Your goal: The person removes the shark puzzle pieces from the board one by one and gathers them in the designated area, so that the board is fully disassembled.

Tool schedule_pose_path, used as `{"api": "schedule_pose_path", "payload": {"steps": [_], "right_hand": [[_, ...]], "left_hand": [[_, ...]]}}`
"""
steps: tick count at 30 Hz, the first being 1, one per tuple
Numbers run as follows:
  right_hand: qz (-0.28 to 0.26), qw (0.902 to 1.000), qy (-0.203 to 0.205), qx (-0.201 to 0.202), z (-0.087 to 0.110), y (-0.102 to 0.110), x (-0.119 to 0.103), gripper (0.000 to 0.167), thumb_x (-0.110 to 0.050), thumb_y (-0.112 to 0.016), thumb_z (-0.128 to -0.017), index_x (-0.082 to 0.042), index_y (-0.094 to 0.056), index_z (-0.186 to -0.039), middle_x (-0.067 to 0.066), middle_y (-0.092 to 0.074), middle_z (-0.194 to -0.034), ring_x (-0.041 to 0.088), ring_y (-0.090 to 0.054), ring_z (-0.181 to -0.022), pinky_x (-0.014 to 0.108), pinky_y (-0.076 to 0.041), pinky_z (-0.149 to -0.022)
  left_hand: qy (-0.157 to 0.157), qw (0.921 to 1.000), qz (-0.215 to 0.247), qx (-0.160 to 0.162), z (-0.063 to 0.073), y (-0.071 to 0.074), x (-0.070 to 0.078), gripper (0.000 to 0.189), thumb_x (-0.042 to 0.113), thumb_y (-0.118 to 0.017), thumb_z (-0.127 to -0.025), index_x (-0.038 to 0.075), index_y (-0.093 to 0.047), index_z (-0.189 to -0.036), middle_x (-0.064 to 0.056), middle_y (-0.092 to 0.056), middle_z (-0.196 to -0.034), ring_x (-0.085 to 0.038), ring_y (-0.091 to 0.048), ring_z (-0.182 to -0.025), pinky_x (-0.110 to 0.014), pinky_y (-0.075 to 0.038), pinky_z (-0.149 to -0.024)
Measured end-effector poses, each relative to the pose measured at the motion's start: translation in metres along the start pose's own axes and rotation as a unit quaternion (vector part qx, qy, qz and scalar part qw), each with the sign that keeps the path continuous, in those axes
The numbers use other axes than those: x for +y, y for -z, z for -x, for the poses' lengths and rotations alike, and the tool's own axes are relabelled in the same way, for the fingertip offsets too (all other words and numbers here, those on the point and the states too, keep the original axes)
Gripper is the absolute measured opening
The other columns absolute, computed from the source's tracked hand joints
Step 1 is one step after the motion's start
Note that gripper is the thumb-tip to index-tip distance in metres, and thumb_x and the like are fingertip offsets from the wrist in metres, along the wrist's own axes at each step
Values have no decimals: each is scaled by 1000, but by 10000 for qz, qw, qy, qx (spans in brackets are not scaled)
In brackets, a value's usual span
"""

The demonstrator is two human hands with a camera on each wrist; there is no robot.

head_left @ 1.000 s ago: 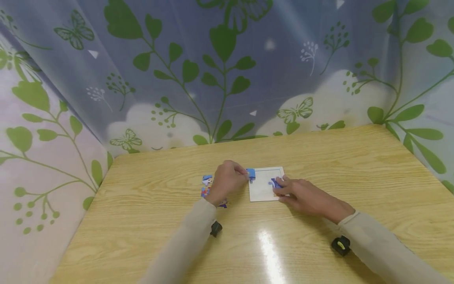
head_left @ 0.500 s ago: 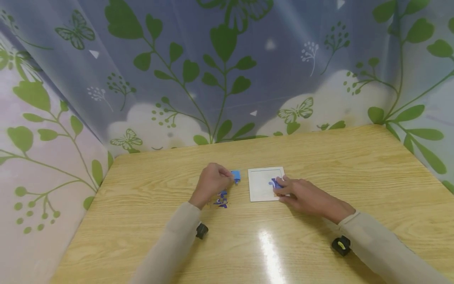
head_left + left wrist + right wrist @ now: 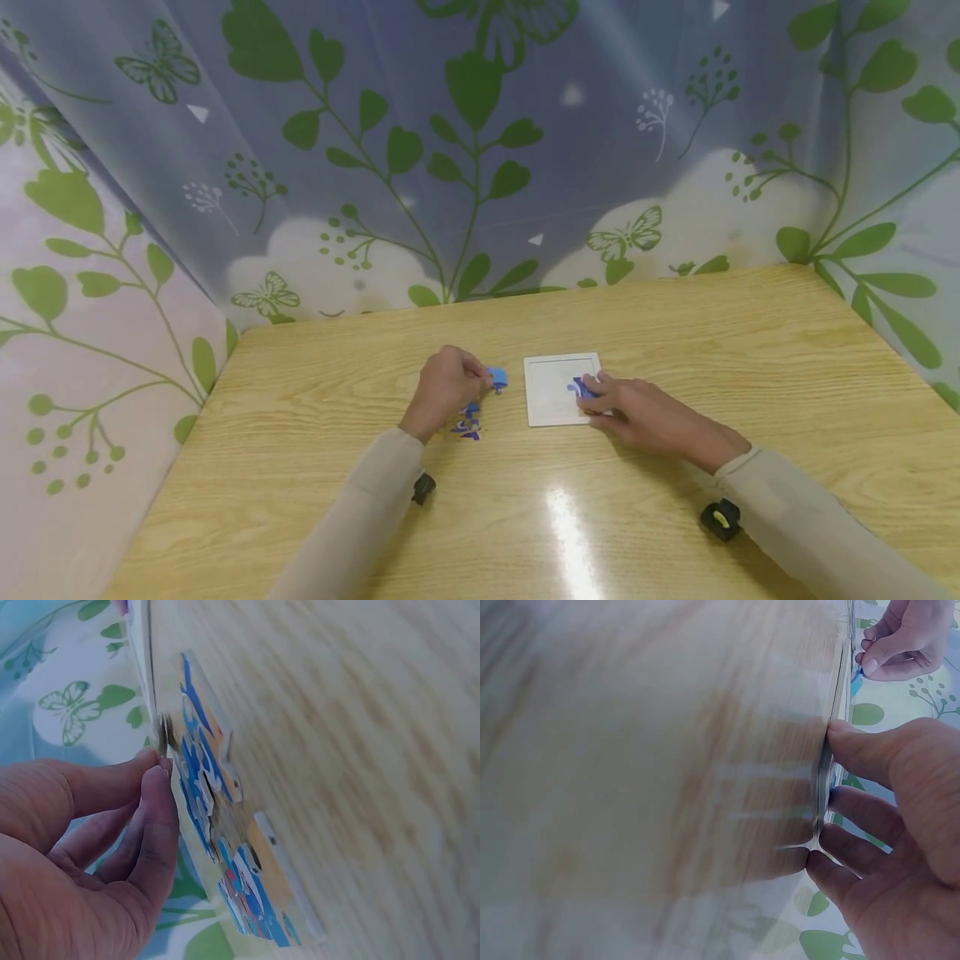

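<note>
My left hand [image 3: 447, 385] pinches a light-blue jigsaw piece [image 3: 498, 379] between thumb and forefinger, just left of the white puzzle tray [image 3: 546, 392]. Seen edge-on in the left wrist view, that piece [image 3: 164, 735] stands above the table. My right hand [image 3: 637, 410] holds the tray at its right side, its fingers partly covering a dark-blue jigsaw piece [image 3: 579, 387] lying inside. In the right wrist view, the thumb and fingertips of the right hand [image 3: 900, 825] touch the tray's edge. Several loose jigsaw pieces [image 3: 469, 425] lie beneath and beside my left hand, partly hidden by it.
A wood-grain table [image 3: 300, 367] carries everything. Behind it hangs a blue curtain [image 3: 570, 167] printed with green leaves and butterflies. Light glares on the tabletop in front of the tray.
My left hand has moved left, carrying the light-blue jigsaw piece from the tray's upper left corner to beside the tray. Lately that piece has tilted slightly. My right hand stays put.
</note>
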State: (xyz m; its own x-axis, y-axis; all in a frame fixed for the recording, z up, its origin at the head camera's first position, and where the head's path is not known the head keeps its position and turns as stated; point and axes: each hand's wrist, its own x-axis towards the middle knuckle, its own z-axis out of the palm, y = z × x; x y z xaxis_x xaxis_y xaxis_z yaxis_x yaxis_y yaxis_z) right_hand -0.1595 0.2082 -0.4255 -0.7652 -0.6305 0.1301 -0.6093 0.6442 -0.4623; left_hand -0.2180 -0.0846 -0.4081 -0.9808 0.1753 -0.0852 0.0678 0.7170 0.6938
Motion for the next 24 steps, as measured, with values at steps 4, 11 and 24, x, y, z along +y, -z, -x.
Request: {"api": "schedule_pose_path", "payload": {"steps": [4, 11, 24], "right_hand": [[-25, 10000, -10, -4, 0, 0, -1, 33, -5, -68, -96, 6, -66, -126, 33, -49, -141, 53, -46, -130, 58, -44, -101], [-41, 10000, 16, 8, 0, 0, -1, 32, -6, -68, -96, 5, -67, -126, 33, -49, -141, 53, -47, -129, 58, -45, -100], [-3, 10000, 45, 41, 0, 0, 0, 31, -8, -68, -97, 3, -68, -125, 32, -50, -141, 52, -49, -128, 58, -46, -99]], "left_hand": [[-241, 9994, -202, 117, 1, -1, 1, 5, 6, -78, -87, 4, -77, -83, -2, -72, -75, -13, -65, -61, -30, -55, -63], [-370, 9985, -393, 132, -2, -6, 7, 5, 10, -80, -87, 5, -78, -88, -2, -74, -84, -15, -67, -75, -36, -57, -77], [-854, 9949, -459, -285, -8, -39, 42, 6, 10, -81, -86, 6, -79, -89, -3, -75, -85, -15, -68, -77, -29, -55, -71]]}}
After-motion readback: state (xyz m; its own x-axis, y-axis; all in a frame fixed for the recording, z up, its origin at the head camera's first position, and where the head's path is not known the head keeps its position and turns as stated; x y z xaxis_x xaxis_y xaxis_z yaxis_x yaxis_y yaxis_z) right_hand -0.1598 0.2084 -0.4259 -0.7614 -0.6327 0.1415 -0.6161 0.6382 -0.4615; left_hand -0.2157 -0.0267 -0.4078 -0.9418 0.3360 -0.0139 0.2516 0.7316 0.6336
